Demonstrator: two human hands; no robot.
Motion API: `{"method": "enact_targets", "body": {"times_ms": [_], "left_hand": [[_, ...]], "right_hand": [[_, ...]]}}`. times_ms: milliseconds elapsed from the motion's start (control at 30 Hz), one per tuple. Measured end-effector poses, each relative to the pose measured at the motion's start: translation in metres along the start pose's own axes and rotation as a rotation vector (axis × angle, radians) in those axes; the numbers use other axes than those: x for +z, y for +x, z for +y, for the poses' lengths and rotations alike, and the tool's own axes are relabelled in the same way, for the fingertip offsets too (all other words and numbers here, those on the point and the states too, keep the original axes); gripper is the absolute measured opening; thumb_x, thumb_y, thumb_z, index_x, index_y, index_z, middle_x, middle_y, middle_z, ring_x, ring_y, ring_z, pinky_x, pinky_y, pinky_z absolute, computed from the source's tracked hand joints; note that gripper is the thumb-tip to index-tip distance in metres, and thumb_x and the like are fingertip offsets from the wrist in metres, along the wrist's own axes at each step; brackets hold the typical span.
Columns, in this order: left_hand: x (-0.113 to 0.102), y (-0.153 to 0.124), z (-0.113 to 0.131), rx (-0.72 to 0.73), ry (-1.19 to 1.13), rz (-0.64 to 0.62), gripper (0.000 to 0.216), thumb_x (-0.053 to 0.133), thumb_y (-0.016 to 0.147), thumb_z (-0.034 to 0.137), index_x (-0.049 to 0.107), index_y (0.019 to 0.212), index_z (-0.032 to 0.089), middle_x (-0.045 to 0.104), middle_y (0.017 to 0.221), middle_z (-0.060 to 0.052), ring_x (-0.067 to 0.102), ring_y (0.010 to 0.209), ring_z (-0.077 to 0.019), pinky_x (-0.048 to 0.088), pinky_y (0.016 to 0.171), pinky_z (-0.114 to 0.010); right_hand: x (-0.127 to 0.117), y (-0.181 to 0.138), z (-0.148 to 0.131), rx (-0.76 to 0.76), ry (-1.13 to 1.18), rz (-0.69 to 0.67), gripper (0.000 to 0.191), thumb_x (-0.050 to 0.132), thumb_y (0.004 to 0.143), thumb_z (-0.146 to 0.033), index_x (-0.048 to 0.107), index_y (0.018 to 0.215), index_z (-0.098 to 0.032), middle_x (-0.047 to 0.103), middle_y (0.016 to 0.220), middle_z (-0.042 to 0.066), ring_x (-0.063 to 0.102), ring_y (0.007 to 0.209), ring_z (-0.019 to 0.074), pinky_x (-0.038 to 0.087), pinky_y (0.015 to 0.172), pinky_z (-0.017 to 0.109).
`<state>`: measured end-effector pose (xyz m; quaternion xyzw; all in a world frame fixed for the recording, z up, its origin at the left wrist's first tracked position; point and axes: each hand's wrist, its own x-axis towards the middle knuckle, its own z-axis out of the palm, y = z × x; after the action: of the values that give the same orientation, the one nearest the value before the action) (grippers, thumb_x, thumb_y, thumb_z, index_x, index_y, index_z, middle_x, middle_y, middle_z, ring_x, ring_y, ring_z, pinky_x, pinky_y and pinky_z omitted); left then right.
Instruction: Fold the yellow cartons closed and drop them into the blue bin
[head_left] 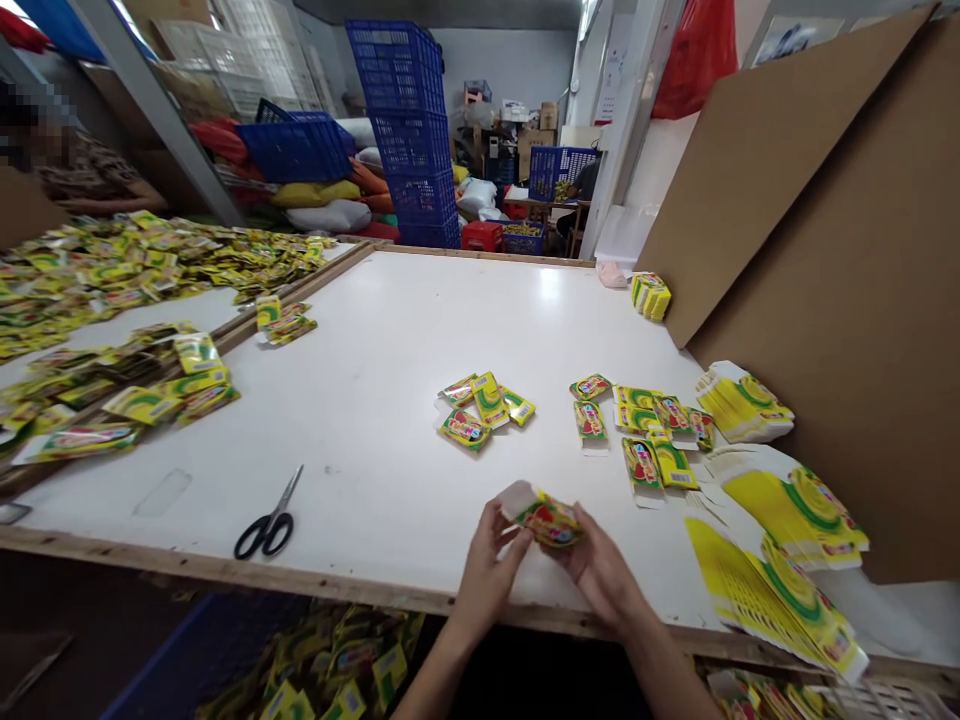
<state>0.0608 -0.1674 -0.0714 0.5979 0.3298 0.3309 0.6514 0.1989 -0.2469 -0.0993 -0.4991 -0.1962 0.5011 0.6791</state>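
Note:
Near the front edge of the white table, both hands hold a small printed carton (551, 520), yellow and green with red pictures. Its white end flap stands up on the left. My left hand (495, 560) pinches that flap end, with the thumb in front. My right hand (600, 565) grips the other end, its fingers partly hidden behind the carton. Beyond the hands lies a loose group of similar cartons (466, 428). To the right are more cartons (643, 465), some with white flaps showing, and fanned stacks of flat yellow cartons (795, 510).
Black-handled scissors (264, 530) lie at the front left of the table (390, 340). Piles of packets (157, 265) spread beyond the wooden divider, where a person sits. Cardboard sheets (810, 200) lean at the right. Blue crates (416, 130) stand behind; a packet-filled crate (352, 650) sits below.

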Motion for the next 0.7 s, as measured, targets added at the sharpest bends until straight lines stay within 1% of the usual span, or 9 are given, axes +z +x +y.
{"method": "enact_targets", "body": {"times_ms": [33,100,200,267,367,433,500,567,700], "left_hand": [[0.008,0.001,-0.003,-0.003,-0.059,-0.019,0.041,0.064,0.08,0.034,0.05,0.115,0.019,0.067,0.11,-0.011,0.065,0.101,-0.0229,0.051,0.088,-0.036],[0.015,0.003,-0.007,-0.017,-0.139,-0.013,0.044,0.064,0.082,0.033,0.043,0.119,0.021,0.068,0.106,-0.01,0.066,0.096,-0.0216,0.051,0.084,-0.034],[0.012,0.002,-0.009,-0.049,-0.19,-0.002,0.055,0.064,0.083,0.033,0.03,0.125,0.026,0.07,0.101,-0.006,0.067,0.09,-0.0197,0.051,0.08,-0.032],[0.009,0.001,-0.009,-0.064,-0.192,-0.038,0.057,0.063,0.083,0.033,0.027,0.126,0.027,0.068,0.103,-0.006,0.067,0.087,-0.0182,0.05,0.078,-0.031],[0.007,-0.001,-0.011,-0.085,-0.173,-0.122,0.049,0.063,0.083,0.034,0.035,0.123,0.028,0.065,0.107,-0.006,0.066,0.083,-0.0167,0.05,0.074,-0.028],[0.006,-0.001,-0.013,-0.097,-0.143,-0.179,0.037,0.065,0.081,0.035,0.047,0.111,0.024,0.066,0.099,-0.004,0.064,0.08,-0.0165,0.049,0.071,-0.027],[0.003,0.002,-0.015,-0.099,-0.089,-0.221,0.025,0.066,0.079,0.035,0.056,0.094,0.019,0.065,0.085,-0.002,0.062,0.076,-0.0163,0.048,0.068,-0.025],[0.001,0.005,-0.015,-0.089,-0.018,-0.229,0.02,0.064,0.08,0.035,0.06,0.084,0.016,0.063,0.075,-0.001,0.059,0.071,-0.0158,0.046,0.067,-0.024],[0.003,0.012,-0.015,-0.029,0.07,-0.199,0.018,0.06,0.082,0.032,0.066,0.082,0.015,0.065,0.079,-0.004,0.059,0.077,-0.0177,0.046,0.071,-0.027]], "right_hand": [[0.009,-0.005,0.007,0.016,0.01,-0.017,0.054,0.042,0.089,-0.059,0.063,0.111,-0.015,0.069,0.107,0.014,0.067,0.093,0.026,0.055,0.073,0.039],[0.019,-0.01,0.017,-0.019,-0.047,0.02,0.053,0.045,0.087,-0.06,0.065,0.107,-0.015,0.07,0.104,0.013,0.067,0.095,0.0258,0.055,0.073,0.037],[0.016,-0.012,0.019,-0.183,-0.207,0.134,0.04,0.059,0.082,-0.053,0.062,0.103,-0.019,0.07,0.104,0.01,0.065,0.097,0.024,0.053,0.082,0.036],[0.011,-0.013,0.015,-0.27,-0.281,0.154,0.037,0.062,0.082,-0.047,0.057,0.11,-0.022,0.068,0.107,0.01,0.065,0.098,0.0228,0.052,0.086,0.036],[0.006,-0.015,0.011,-0.297,-0.361,0.104,0.041,0.061,0.084,-0.042,0.052,0.119,-0.023,0.067,0.109,0.009,0.065,0.095,0.0217,0.053,0.083,0.035],[0.004,-0.015,0.009,-0.289,-0.42,0.05,0.039,0.059,0.085,-0.042,0.053,0.118,-0.023,0.068,0.103,0.008,0.066,0.091,0.0212,0.053,0.081,0.034],[0.0,-0.013,0.007,-0.283,-0.482,0.004,0.035,0.057,0.086,-0.043,0.055,0.114,-0.022,0.069,0.093,0.006,0.066,0.084,0.0204,0.054,0.077,0.032],[-0.004,-0.009,0.003,-0.284,-0.546,-0.031,0.03,0.055,0.087,-0.042,0.057,0.11,-0.021,0.067,0.081,0.003,0.065,0.075,0.0189,0.053,0.07,0.03],[-0.01,-0.001,-0.008,-0.337,-0.664,-0.044,0.021,0.052,0.089,-0.039,0.061,0.09,-0.02,0.064,0.074,0.001,0.06,0.071,0.017,0.05,0.067,0.028]]}}
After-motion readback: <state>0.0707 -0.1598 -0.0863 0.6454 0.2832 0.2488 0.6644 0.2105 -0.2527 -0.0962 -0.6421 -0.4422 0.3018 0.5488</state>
